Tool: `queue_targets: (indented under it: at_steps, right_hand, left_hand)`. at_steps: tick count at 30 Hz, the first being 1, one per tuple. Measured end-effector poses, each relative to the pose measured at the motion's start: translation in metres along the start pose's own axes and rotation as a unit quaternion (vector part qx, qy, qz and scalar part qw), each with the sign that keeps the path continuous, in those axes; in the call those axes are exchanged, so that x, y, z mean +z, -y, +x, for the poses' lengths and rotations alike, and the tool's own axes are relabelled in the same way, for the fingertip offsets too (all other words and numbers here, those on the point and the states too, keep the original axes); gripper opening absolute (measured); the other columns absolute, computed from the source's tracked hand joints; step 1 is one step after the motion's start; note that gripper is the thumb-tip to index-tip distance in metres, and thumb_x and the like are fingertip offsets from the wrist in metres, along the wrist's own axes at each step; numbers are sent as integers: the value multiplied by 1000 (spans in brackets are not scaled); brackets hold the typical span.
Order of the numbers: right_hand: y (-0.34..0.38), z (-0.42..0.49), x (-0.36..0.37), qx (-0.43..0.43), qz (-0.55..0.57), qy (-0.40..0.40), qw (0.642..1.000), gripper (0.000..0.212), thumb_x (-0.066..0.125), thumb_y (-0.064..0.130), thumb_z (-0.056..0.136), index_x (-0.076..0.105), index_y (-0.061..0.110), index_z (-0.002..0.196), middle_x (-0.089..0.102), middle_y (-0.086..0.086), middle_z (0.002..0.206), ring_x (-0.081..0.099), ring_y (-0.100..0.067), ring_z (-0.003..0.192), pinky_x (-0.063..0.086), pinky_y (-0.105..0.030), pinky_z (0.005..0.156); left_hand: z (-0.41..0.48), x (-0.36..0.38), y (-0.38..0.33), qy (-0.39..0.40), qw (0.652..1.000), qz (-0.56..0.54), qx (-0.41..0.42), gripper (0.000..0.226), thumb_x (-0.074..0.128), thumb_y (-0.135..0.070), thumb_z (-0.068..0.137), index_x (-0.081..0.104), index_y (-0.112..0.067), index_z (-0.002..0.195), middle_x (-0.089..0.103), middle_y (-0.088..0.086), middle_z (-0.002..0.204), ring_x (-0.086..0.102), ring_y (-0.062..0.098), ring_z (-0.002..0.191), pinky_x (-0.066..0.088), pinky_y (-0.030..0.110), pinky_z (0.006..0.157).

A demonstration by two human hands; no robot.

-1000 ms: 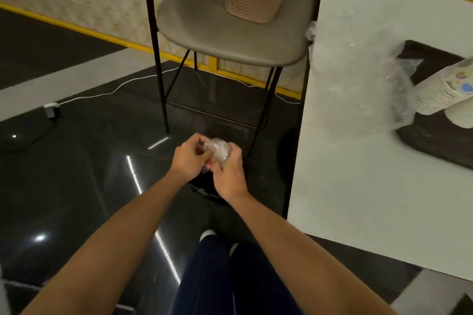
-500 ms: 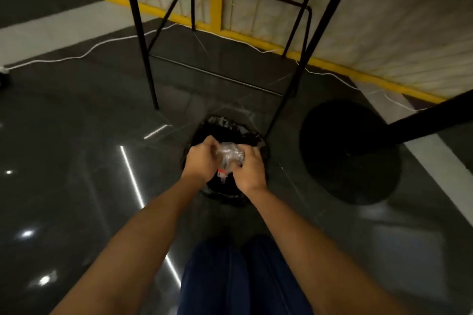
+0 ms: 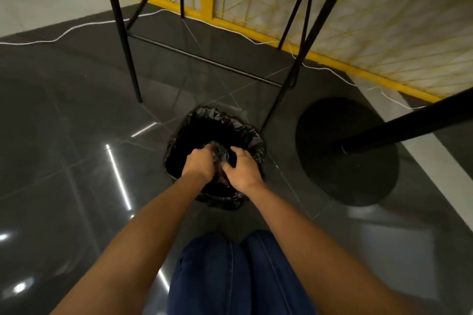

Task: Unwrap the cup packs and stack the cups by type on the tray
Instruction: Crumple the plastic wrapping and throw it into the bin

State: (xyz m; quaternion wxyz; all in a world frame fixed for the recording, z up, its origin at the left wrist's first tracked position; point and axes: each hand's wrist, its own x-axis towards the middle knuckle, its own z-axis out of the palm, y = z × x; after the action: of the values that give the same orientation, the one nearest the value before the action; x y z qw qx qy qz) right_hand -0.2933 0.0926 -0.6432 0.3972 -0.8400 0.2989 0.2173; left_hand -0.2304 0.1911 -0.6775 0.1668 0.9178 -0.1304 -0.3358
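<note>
The crumpled clear wrapper [image 3: 219,155] sits directly above the open mouth of the bin [image 3: 252,135], pressed between both hands. The left hand [image 3: 201,167] curls its fingers round the wrapper's left side, and the right hand [image 3: 243,169] grips its right side, thumb tucked in against it. The bin is lined with a black bag. The stool's black legs [image 3: 122,33] stand behind the bin, a round black table base [image 3: 358,174] lies to its right, and denim-clad knees [image 3: 230,276] show in front of it.

Black bin liner [image 3: 231,124]; clear crumpled wrapper [image 3: 219,155]; glossy dark grey floor tiles [image 3: 64,140] with a pale band [image 3: 38,14]; cream wall panel [image 3: 378,20] under a yellow triangle lattice; yellow skirting strip [image 3: 258,32]; black chair legs [image 3: 119,33]; white cable [image 3: 76,28]; dark blue jeans [image 3: 217,279].
</note>
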Motion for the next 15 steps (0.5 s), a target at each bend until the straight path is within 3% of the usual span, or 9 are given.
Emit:
queue_targets:
  at_steps: [3,7,15]
  right_hand:
    - [12,-16,-4,-6,2,-3,1000,55,52,29,96,31,18,145,29,-3,151,37,-23,134,36,-30,104]
    - [37,-51,-20,-10,10,-16,1000,52,52,29,95,35,17,143,32,-5,148,39,-23,132,37,-31,103]
    - [114,-154,-76,-22,44,-31,998,47,51,27,96,39,14,140,35,-6,145,45,-24,126,39,-29,97]
  left_hand:
    - [-18,-18,-1,-26,999,-29,12,45,50,-12,93,44,-16,138,64,15,113,61,31,101,49,35,75]
    - [-56,-52,-6,-43,997,-60,19,42,56,-21,92,50,-18,133,65,12,116,60,28,108,50,39,89]
    - [-165,-154,-35,-85,994,-57,49,42,61,-24,87,54,-16,128,67,10,110,62,25,105,49,36,89]
